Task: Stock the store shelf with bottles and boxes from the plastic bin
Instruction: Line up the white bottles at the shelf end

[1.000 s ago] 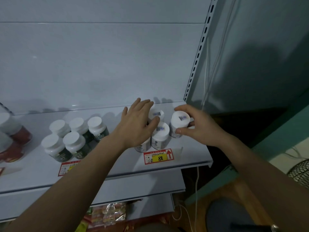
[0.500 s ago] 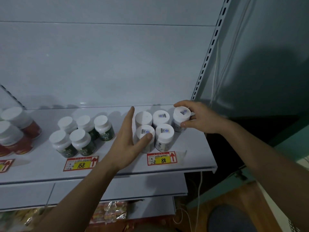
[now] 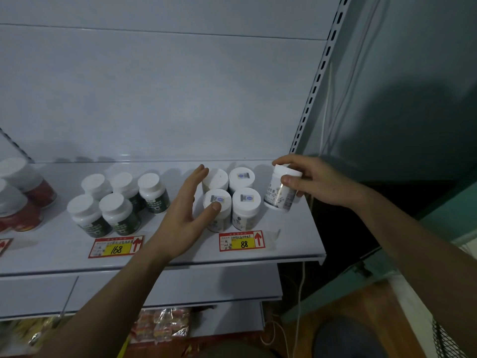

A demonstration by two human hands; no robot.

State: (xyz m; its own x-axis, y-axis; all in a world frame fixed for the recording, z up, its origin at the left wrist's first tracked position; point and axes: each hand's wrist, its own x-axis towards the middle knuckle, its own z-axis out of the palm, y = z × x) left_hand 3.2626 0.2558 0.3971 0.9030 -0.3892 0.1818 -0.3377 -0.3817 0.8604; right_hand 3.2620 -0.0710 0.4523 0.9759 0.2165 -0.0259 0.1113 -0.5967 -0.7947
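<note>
Several white bottles stand in a block on the white shelf (image 3: 291, 236) above the red and yellow "88" price tag (image 3: 242, 241). My left hand (image 3: 184, 215) is open beside the block, fingers straight along its left side, thumb on the cap of the front-left bottle (image 3: 217, 210). My right hand (image 3: 313, 180) grips another white bottle (image 3: 280, 192) by its cap, tilted, just right of the block with its base at the shelf. The plastic bin is out of view.
Several white-capped dark green bottles (image 3: 116, 202) stand to the left above a "168" tag (image 3: 116, 247). Red-labelled bottles (image 3: 20, 195) sit at the far left. A slotted upright (image 3: 313, 81) marks the shelf's right end. Snack packets (image 3: 160, 325) lie on a lower shelf.
My right hand has tilted its bottle and drawn it slightly right and forward of the block. My left hand stays against the block's left side. The camera has moved closer and shifted.
</note>
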